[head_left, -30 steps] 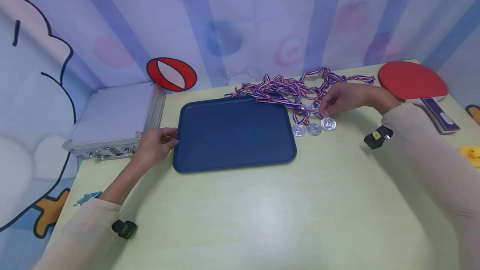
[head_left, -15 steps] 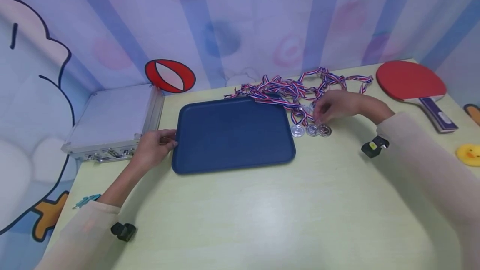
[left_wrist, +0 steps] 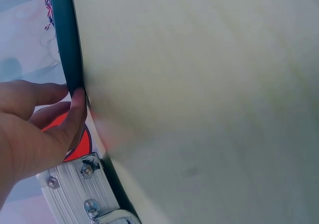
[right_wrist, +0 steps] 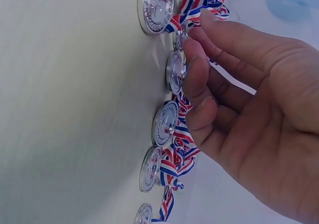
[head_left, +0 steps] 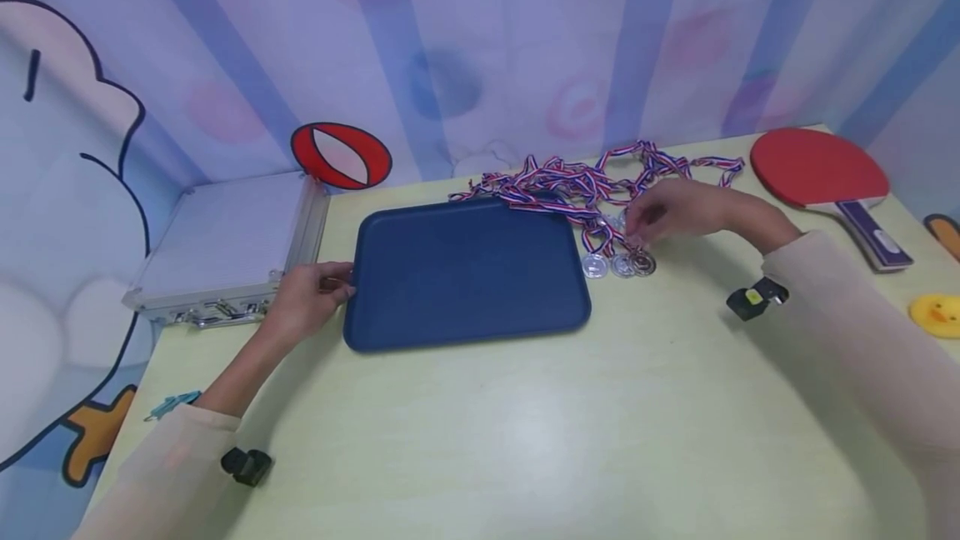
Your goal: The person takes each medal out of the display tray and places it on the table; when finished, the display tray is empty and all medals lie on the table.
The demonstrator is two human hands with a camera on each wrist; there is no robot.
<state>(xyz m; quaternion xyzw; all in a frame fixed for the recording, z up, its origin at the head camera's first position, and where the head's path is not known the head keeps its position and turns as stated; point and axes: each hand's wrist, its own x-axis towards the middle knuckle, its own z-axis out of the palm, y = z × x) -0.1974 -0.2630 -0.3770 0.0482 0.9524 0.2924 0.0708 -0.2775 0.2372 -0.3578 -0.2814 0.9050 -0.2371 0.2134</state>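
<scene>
A dark blue tray (head_left: 468, 273) lies on the table. My left hand (head_left: 311, 294) grips its left rim; in the left wrist view, thumb and fingers pinch the tray edge (left_wrist: 69, 50). To the tray's right, my right hand (head_left: 671, 211) pinches the striped ribbon of a silver medal (head_left: 642, 262). That medal overlaps a second silver medal (head_left: 622, 265), and a third medal (head_left: 595, 265) lies beside the tray. Several silver medals (right_wrist: 164, 123) stand out in the right wrist view. Red, white and blue ribbons (head_left: 562, 182) lie tangled behind, partly over the tray's back right corner.
A silver case (head_left: 225, 236) stands left of the tray. Far right are a red table tennis bat (head_left: 817, 163) and a yellow duck (head_left: 937, 315). A small teal object (head_left: 171, 405) lies near my left wrist. A printed curtain (head_left: 510, 48) hangs behind the table.
My right hand has drawn its medal left and slightly toward me, so it now overlaps the medal beside it. My left hand stays on the tray rim.
</scene>
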